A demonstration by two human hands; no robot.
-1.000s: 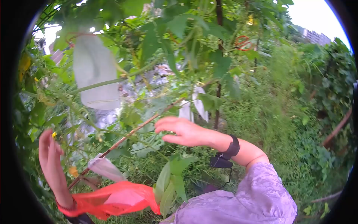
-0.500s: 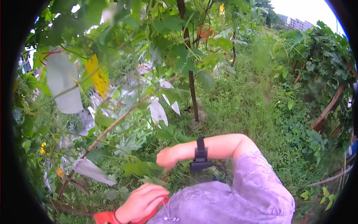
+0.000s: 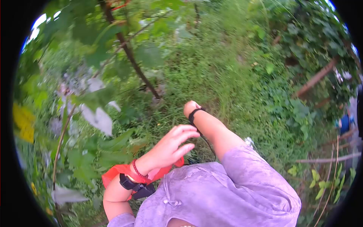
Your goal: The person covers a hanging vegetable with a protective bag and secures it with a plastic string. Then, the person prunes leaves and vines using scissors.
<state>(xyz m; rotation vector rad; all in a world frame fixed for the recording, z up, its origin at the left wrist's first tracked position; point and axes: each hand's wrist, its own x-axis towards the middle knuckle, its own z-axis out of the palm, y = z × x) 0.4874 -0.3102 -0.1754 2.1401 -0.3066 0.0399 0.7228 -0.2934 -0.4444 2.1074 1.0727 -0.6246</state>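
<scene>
Left hand [image 3: 172, 144] sits near centre, fingers loosely apart, nothing visible in its grasp. Right hand [image 3: 190, 107] is just beyond it, foreshortened; can't tell if its fingers are closed or holding anything. Red bag [image 3: 114, 173] bunches around the left forearm, near left; probably hung there to free the fingers, handles not readable. Looks thin, bright, crumpled; contents unclear. Black strap [image 3: 193, 115] rings the right wrist. Farther out: white sheet [image 3: 99, 120] left, dark pole [image 3: 132, 58] far left, slanted brown post [image 3: 317, 78] far right.

Weedy ground [image 3: 219, 72], leafy vines [image 3: 314, 34] and a slim pole [image 3: 133, 60] mark an outdoor garden.
</scene>
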